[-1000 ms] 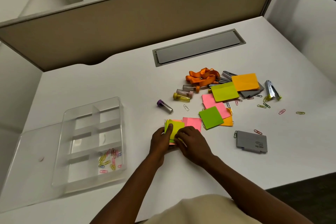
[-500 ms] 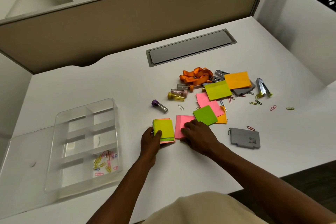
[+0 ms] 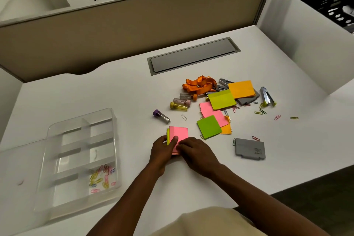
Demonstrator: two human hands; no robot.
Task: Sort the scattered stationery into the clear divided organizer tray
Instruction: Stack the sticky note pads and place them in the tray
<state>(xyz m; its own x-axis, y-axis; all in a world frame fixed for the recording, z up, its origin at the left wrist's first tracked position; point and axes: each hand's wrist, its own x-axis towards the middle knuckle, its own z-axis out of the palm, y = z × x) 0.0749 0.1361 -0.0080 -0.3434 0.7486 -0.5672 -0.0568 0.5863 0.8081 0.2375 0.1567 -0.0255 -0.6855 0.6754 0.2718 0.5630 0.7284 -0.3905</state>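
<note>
Near the front edge of the white tabletop (image 3: 287,159), a person squares up a small stack of sticky notes (image 3: 179,134), pink sheet uppermost over yellow-green ones. The left hand (image 3: 162,149) clamps the stack's left edge, thumb pressed on top; the right hand (image 3: 197,151) lies flat against its near right corner, fingers together. The clear divided organizer tray (image 3: 57,130) sits well to the left of both hands, its long axis running near to far, with coloured paper clips (image 3: 101,176) pooled in the near right compartment. The left hand is the nearer to it, so carrying the stack over looks like a leftward sweep. More notes remain to the right: a green sticky note (image 3: 208,126) closest, others farther off beside an orange lanyard (image 3: 201,84).
</note>
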